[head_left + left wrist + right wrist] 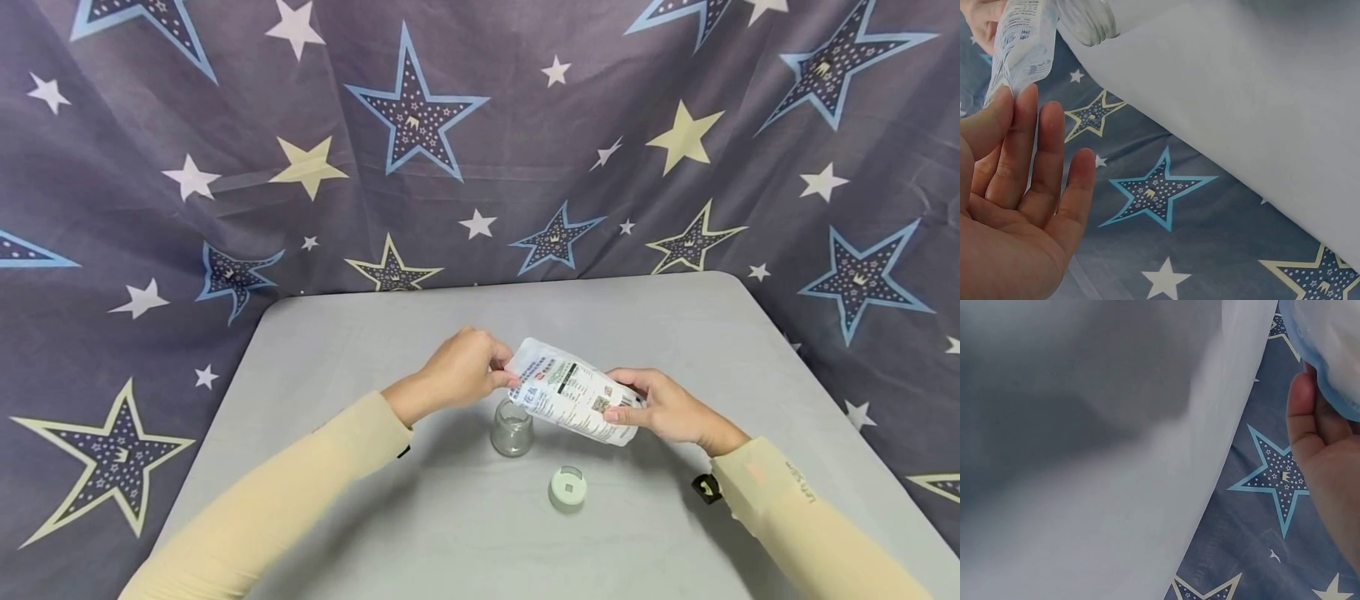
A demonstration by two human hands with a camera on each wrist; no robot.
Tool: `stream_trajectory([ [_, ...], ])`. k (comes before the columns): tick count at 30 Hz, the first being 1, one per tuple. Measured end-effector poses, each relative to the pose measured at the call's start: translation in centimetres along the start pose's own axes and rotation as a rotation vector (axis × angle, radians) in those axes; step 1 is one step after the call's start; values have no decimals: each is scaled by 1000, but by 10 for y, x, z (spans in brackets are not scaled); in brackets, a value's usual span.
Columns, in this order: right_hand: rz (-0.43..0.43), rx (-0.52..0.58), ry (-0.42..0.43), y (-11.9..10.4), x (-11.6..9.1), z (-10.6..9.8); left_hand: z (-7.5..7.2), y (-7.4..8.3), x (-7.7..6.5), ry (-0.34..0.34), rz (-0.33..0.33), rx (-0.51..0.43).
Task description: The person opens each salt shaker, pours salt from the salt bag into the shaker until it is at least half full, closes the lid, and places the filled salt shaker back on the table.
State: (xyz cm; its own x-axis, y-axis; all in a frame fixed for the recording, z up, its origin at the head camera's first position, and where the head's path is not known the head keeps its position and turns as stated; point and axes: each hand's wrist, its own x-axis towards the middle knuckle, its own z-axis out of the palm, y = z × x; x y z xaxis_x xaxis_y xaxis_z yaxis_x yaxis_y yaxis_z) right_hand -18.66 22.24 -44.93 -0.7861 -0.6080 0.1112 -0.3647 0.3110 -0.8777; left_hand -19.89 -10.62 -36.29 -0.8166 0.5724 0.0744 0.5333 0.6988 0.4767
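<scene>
The packet (573,392) was pinched at its left end by the left hand (467,367). In the head view, below that end and nearer that hand, a glass jar (512,435) was seen on the bench (645,542), then a green cap (567,488). The packet's long axis was slanted down rightward, gripped there by the right hand (667,407).

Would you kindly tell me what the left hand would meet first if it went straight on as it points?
The packet, which the left hand pinches at one end; beyond it, roughly in line, seems to be the right hand, though depth is hard to judge.
</scene>
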Motion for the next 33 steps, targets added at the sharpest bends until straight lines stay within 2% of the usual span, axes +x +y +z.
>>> stream_trajectory([
  [10,-1,1,-21,-4,0,-4,5,-5,-1,1,-24,-65],
  [18,13,9,-53,-9,3,-7,7,-11,-3,29,-9,-100],
  [23,0,-35,-59,-14,6,-8,8,-16,-4,33,-4,-123],
  [33,-30,-82,-80,-22,10,-13,12,-21,-6,26,-53,-192],
])
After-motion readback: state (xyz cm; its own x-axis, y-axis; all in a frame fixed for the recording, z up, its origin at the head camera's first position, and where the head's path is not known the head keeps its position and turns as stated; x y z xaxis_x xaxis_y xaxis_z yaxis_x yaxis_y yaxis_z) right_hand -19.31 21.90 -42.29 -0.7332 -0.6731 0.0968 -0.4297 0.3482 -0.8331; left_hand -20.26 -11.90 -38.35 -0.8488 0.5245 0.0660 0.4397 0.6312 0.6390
